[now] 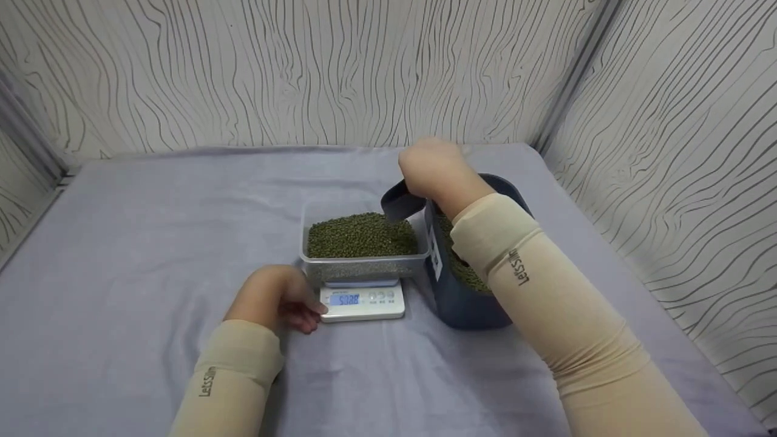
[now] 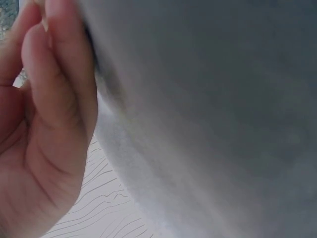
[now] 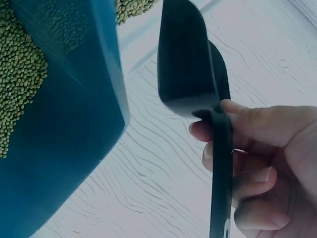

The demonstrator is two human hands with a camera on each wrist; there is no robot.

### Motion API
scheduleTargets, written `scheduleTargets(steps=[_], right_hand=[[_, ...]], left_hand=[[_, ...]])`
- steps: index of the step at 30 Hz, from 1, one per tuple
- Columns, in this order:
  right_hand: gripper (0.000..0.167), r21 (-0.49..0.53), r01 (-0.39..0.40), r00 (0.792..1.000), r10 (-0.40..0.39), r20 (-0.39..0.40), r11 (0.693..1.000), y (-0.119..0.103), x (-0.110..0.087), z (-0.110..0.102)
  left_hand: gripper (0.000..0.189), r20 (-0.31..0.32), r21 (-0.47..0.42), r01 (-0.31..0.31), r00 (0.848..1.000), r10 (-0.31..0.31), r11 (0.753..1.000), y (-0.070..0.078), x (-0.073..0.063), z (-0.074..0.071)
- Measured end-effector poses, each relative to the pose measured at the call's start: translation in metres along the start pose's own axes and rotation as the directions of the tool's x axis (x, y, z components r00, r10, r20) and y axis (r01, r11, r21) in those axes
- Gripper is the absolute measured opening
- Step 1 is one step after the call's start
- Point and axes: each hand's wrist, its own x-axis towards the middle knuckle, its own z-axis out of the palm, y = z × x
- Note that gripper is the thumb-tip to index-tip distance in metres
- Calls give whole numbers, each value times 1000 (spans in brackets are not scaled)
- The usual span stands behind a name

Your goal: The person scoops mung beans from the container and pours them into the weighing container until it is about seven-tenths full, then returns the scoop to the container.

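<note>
Right hand (image 1: 434,167) grips the scoop (image 1: 403,204) above the clear container (image 1: 364,261) on the scale (image 1: 364,312) (left hand (image 1: 282,294), relaxed, touches the scale's corner), beans (image 1: 358,238) already piled inside, perhaps only a top-up from the bin (image 1: 470,311) remaining.

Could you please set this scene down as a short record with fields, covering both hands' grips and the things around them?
Left grip: left hand, touching the left edge of the scale
Right grip: right hand, holding the scoop by its handle
Scoop: tipped over the tub; no beans visible in it
Tub: clear, on the scale, holding green beans
Bin: blue bin right of the tub, also holding beans
Display: lit; digits blurred
</note>
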Motion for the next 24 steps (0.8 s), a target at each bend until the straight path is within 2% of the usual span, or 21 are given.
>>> scheduleTargets(steps=[4,12,18,24], right_hand=[[16,-23,6,1000,-6,-5,1000,-4,0,-1],[12,4,-10,1000,10,25,1000,-5,1,-1],[12,83,-18,999,15,37,996,2,1,3],[28,213,17,997,-33,71,977,13,5,10]], left_hand=[[14,0,2,2,1000,-2,1000,0,0,0],[15,-3,7,14,1000,-14,1000,1,0,-1],[15,-5,3,18,1000,-18,1000,1,0,-1],[15,-15,9,17,1000,-16,1000,0,-1,0]])
